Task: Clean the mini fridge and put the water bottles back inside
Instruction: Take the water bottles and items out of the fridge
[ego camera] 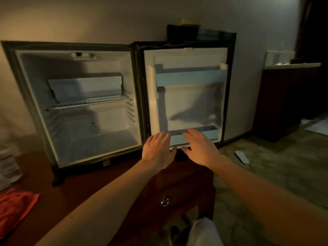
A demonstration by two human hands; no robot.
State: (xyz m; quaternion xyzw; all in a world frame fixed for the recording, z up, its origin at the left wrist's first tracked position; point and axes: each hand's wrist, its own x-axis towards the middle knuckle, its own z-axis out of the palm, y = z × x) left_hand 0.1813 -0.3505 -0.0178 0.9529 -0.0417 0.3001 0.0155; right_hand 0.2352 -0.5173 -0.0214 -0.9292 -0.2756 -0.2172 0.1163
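The mini fridge (pixel 35 96) stands on a dark wooden table, its door (pixel 188 103) swung fully open to the right. The white inside holds only a wire shelf (pixel 88 103); no bottles are in it. The door has a blue upper rail and a blue lower rack (pixel 195 134). My left hand (pixel 158 150) and my right hand (pixel 200 148) reach side by side toward the door's bottom edge, fingers straight and spread, holding nothing. Plastic water bottles (pixel 8 166) stand blurred at the far left edge of the table.
A red cloth (pixel 16 205) lies on the table's front left. The table (pixel 88 183) has a drawer with a metal knob (pixel 165 201) below the door. A white remote-like object (pixel 241 157) lies on the carpet at right. A dark cabinet (pixel 284 100) stands further right.
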